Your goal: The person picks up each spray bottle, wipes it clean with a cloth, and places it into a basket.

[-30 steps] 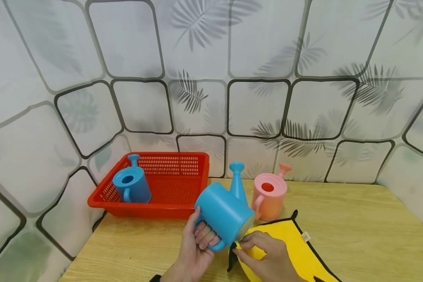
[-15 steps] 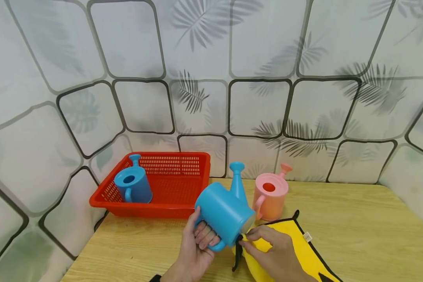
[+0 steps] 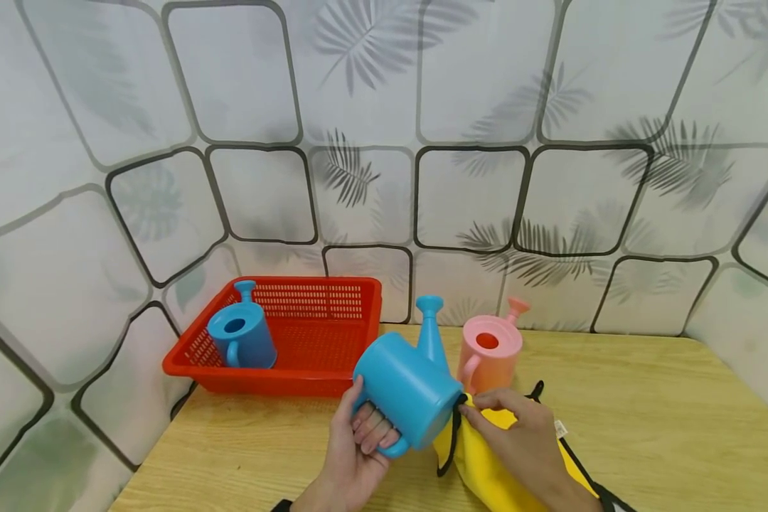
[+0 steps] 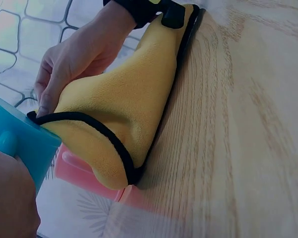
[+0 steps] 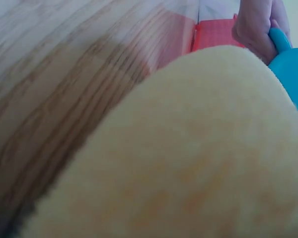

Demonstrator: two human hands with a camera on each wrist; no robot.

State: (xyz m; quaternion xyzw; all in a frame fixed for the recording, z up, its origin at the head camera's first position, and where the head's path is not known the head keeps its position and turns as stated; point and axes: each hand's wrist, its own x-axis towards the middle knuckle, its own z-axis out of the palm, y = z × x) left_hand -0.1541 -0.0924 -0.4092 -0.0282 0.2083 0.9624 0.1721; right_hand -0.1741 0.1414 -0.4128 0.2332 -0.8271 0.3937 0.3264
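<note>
My left hand (image 3: 365, 444) grips the handle of a blue watering can (image 3: 406, 387), which is tilted above the table with its spout pointing up. Between thumb and fingers, my right hand (image 3: 518, 441) pinches the black-edged corner of a yellow cloth (image 3: 486, 466) at the can's base rim. The left wrist view shows that corner touching the blue can (image 4: 27, 139), while the cloth (image 4: 124, 89) drapes down to the table. In the right wrist view the cloth (image 5: 188, 148) fills most of the picture and hides my right hand.
A red basket (image 3: 262, 384) stands at the back left with another blue watering can (image 3: 243, 338) in it. Behind the cloth, a pink watering can (image 3: 491, 348) stands upright on the wooden table (image 3: 665, 412). A patterned curtain (image 3: 371, 192) hangs behind the table.
My right hand has moved right and up along the can's base rim, pulling the cloth's corner with it. The blue can in my left hand has stayed nearly still.
</note>
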